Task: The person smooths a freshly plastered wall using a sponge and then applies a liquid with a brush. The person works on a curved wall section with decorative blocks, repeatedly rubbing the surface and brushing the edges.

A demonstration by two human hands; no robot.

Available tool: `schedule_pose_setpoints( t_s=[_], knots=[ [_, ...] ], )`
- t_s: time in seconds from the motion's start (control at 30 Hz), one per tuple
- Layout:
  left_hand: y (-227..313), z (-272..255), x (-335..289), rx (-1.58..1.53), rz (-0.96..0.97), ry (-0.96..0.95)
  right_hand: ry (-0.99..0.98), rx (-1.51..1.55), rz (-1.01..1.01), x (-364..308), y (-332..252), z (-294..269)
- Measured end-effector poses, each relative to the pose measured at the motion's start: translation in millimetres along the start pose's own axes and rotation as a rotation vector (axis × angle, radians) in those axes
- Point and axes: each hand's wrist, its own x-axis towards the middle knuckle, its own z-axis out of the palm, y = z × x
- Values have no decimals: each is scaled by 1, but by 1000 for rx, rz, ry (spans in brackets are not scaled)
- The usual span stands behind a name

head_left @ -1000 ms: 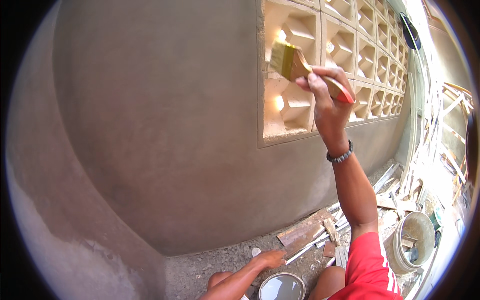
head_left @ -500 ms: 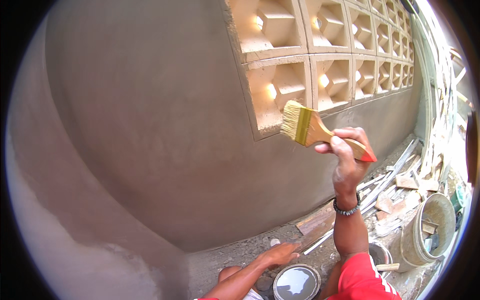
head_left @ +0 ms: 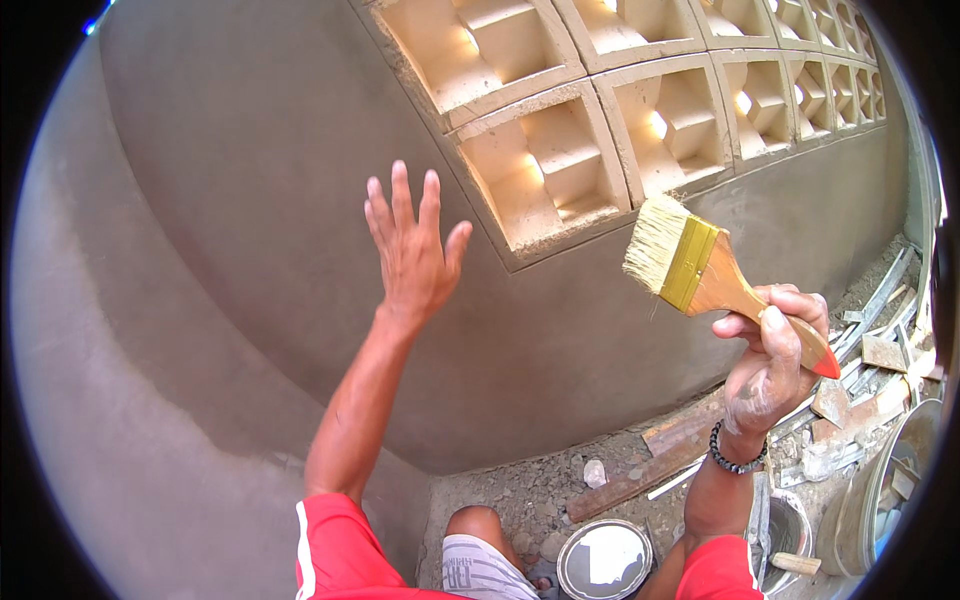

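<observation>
A wide flat paintbrush [head_left: 715, 268] with pale bristles, a gold band and a red-tipped wooden handle is gripped in my right hand [head_left: 775, 350]. Its bristles point up and left, in front of the wall below the patterned blocks. My left hand [head_left: 410, 255] is raised with the fingers spread and nothing in it, in front of the smooth grey plastered wall [head_left: 270, 200]. Whether its palm touches the plaster I cannot tell. To its right are cream ventilation blocks [head_left: 545, 165] set into the wall.
Below, near my knee, stands a round container of grey liquid [head_left: 603, 560]. A bucket with a wooden-handled tool [head_left: 795, 563] is right of it. Farther right stands a large bucket [head_left: 860, 520] with scraps inside. Broken boards and strips [head_left: 830, 405] litter the ground along the wall.
My left hand has risen from low beside the container up to the wall, its fingers now spread. My right hand and the brush sit farther right and slightly lower in view; the view has shifted.
</observation>
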Motion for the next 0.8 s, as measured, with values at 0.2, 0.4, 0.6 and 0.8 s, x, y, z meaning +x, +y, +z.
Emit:
schedule_pose_setpoints(
  t_s=[0.2,0.4,0.6,0.8],
  knots=[
    [-15,18,61,208,42,159,-5,-32,18,9,6,-17],
    [-14,19,73,256,51,118,13,-12,46,12,11,-22],
    [-15,18,66,267,87,73,-13,1,38,12,10,-21],
    [4,16,55,191,108,39,-17,13,57,8,3,-18]
  ],
)
